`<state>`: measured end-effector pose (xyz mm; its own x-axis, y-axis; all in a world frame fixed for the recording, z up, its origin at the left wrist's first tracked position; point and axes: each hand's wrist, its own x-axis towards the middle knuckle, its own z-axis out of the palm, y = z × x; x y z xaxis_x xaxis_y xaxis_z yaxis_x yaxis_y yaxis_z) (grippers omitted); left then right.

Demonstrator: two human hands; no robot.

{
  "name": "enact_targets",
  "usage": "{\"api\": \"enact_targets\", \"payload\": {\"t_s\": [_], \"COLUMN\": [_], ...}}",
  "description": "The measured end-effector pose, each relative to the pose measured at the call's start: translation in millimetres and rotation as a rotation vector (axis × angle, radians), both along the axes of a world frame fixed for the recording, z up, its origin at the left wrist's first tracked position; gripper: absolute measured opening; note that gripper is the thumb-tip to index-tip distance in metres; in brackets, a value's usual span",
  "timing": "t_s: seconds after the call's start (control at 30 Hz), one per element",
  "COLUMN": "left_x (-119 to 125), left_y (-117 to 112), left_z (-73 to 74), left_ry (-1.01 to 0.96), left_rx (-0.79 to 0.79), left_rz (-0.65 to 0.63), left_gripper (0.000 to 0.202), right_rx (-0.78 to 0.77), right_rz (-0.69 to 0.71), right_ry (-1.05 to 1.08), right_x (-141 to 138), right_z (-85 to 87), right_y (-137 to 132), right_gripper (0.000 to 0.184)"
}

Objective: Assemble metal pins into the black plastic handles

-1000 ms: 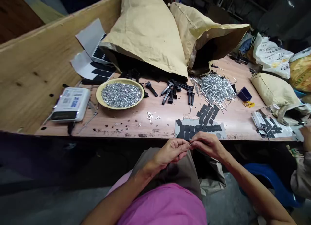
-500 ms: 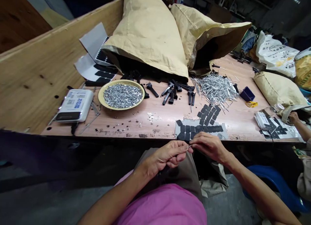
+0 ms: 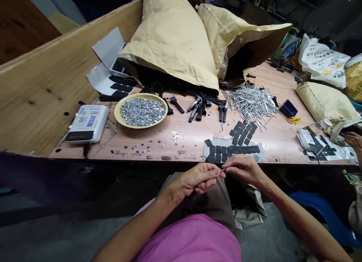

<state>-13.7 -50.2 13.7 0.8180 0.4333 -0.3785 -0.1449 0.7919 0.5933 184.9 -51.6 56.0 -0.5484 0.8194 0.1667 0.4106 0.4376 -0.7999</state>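
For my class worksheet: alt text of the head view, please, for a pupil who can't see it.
A person's left hand pinches a thin metal pin whose tip the right hand touches, before a workbench. On it are a yellow bowl of washers, a heap of metal pins, black pads and, behind, two large open paper sacks.

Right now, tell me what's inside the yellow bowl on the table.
The yellow bowl holds a broad layer of small metal washers. They cover its bottom, so whatever lies beneath the top ones can't be seen.
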Motion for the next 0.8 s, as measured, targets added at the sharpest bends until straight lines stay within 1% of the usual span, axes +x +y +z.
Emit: {"api": "enact_targets", "payload": {"t_s": [0.1, 0.23, 0.4, 0.53, 0.6, 0.67, 0.8], "left_x": [2, 4, 5, 5, 5, 7, 8], "left_y": [0, -1, -2, -2, -3, -4, -7], "left_z": [2.1, 0.1, 1.2, 2.5, 1.9, 1.0, 0.6], "left_ry": [0.010, 0.013, 0.046, 0.097, 0.129, 0.178, 0.337], "left_rx": [0.000, 0.029, 0.101, 0.172, 0.236, 0.340, 0.635], "left_rz": [0.022, 0.034, 0.037, 0.067, 0.088, 0.122, 0.258], "left_gripper": [0.047, 0.046, 0.048, 0.053, 0.053, 0.050, 0.038], "right_rx": [-0.100, -0.161, -0.163, -0.096, -0.040, 0.024, 0.154], "right_rz": [-0.078, -0.076, -0.067, -0.024, -0.009, 0.003, -0.004], "right_ry": [0.037, 0.085, 0.075, 0.034, 0.002, -0.043, -0.144], "right_x": [3, 3, 2, 3, 4, 4, 4], "right_z": [-2.2, -4.6, -6.4, -7.2, -8.9, -11.4, -16.1], "right_y": [1, 1, 1, 1, 2, 2, 0], "right_gripper": [0.023, 0.027, 0.027, 0.026, 0.026, 0.026, 0.030]}}
